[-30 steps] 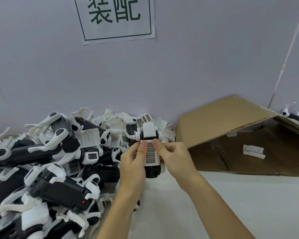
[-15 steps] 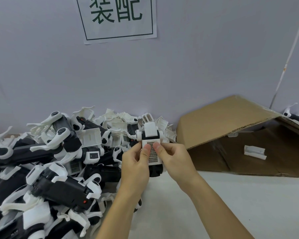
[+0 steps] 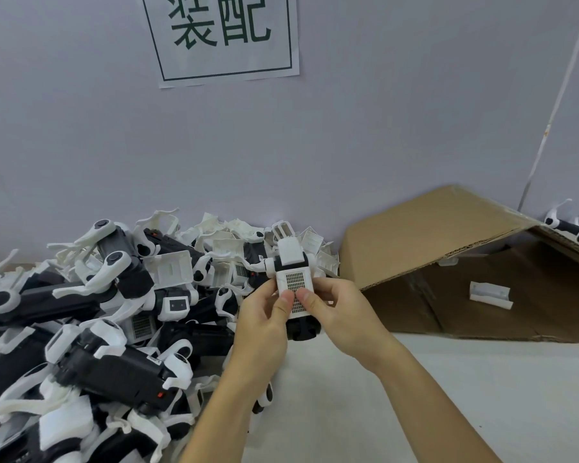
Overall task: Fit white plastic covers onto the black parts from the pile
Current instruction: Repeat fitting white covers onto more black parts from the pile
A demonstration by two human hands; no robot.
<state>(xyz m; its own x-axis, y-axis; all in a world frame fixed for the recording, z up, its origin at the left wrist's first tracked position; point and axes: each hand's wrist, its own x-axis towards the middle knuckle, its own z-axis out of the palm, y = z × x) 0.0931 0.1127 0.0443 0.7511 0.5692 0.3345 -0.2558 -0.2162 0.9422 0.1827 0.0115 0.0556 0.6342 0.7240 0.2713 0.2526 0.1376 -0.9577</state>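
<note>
Both hands are working close to me above the desk [image 3: 415, 396]: my left hand [image 3: 264, 325] and right hand [image 3: 341, 315] are gripping one black part [image 3: 303, 330], thumbs now meeting on its white plastic cover [image 3: 295, 289] rather than apart as a second ago. I am judging the cover nearly seated. Beyond, the pile [image 3: 114, 312] is waiting; farther right, a cardboard box [image 3: 432, 235] is lying open.
</note>
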